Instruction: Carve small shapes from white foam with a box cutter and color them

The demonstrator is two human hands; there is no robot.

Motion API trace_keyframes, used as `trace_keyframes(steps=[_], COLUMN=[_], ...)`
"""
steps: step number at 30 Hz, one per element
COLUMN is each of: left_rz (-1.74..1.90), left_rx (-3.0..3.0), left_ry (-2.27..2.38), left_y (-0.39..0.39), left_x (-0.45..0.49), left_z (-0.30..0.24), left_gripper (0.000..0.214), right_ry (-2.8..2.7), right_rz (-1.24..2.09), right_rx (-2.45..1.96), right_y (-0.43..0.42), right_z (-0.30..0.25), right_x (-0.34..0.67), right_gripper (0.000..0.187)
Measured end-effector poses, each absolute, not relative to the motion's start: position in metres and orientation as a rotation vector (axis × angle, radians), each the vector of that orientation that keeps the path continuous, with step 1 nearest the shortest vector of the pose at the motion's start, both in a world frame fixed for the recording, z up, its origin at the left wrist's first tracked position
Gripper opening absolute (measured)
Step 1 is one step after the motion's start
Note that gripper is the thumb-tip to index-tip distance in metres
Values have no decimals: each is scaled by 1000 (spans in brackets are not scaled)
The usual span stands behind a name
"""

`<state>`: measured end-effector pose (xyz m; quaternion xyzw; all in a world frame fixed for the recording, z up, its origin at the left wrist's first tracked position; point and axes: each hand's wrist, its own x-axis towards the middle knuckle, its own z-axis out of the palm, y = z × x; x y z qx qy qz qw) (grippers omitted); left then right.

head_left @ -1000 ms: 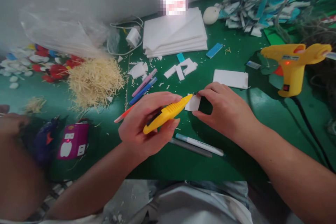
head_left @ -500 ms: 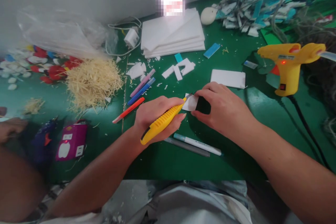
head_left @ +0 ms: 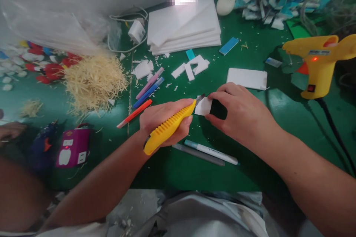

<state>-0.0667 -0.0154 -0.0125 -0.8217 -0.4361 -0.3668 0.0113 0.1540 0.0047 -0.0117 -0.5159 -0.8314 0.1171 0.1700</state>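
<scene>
My left hand (head_left: 164, 116) is wrapped round a yellow utility knife (head_left: 168, 127); its blade tip touches the top left edge of a small white foam piece (head_left: 203, 106). My right hand (head_left: 240, 113) pinches that foam piece between thumb and fingers just above the green table (head_left: 194, 172). A white marker (head_left: 211, 152) and a grey pen (head_left: 198, 155) lie on the table under my hands.
A stack of white foam sheets (head_left: 183, 26) lies at the back, foam offcuts (head_left: 190, 70) and a white card (head_left: 247, 78) in front of it. A yellow glue gun (head_left: 317, 64) stands at right, straw (head_left: 94, 81) and coloured pens (head_left: 144, 94) at left. Another person's arm (head_left: 16, 189) is at lower left.
My left hand turned from loosely cradling the knife to a firm grip, and the blade now rests against the foam piece. The right hand kept its hold.
</scene>
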Motion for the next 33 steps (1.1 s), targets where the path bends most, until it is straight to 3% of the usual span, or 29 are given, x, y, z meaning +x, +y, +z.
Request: trace_keyframes(steps=[33], left_rz=[-1144], left_rx=[-2794], left_ry=[-969], left_y=[-8], left_x=[-74], left_z=[-5], left_gripper=[21], right_ry=[-2403], right_rz=[274], right_rx=[-1459], right_y=[2], right_z=[-12], right_x=[153], right_gripper=[18])
